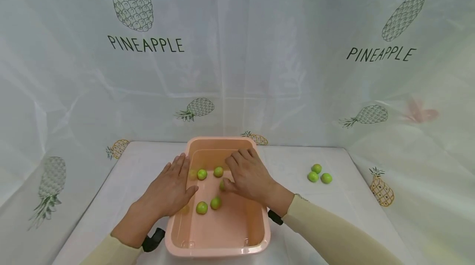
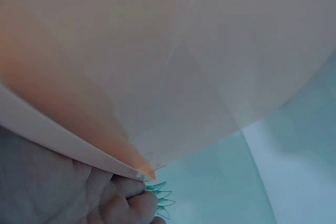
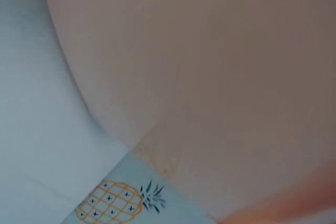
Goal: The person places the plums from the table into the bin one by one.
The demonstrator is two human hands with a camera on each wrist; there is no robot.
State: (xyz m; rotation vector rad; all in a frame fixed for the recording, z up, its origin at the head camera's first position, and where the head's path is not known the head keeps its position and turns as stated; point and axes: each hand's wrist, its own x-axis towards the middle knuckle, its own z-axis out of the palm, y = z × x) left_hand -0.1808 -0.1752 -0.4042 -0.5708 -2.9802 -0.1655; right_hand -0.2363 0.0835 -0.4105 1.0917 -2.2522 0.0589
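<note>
A pink plastic basin [image 1: 219, 252] stands on the table, with several small round green fruits [image 1: 202, 207] on its floor. My left hand [image 1: 165, 188] rests along the basin's left rim, fingers straight and thumb reaching over the inside edge. In the left wrist view, that hand [image 2: 100, 195] lies against the rim. Over the right rim, my right hand [image 1: 250, 174] reaches into the basin with bent fingers. Its thumb covers part of one green fruit [image 1: 222, 185]. Whatever lies under the right palm is hidden. The right wrist view shows mostly the basin's outer wall [image 3: 173, 77].
Three more green fruits [image 1: 313, 176] sit together on the white table [image 1: 297, 215], right of the basin. Behind and beside the table hangs a pale sheet [image 1: 267, 71] printed with pineapples. Dark bands [image 1: 153, 240] show at both wrists.
</note>
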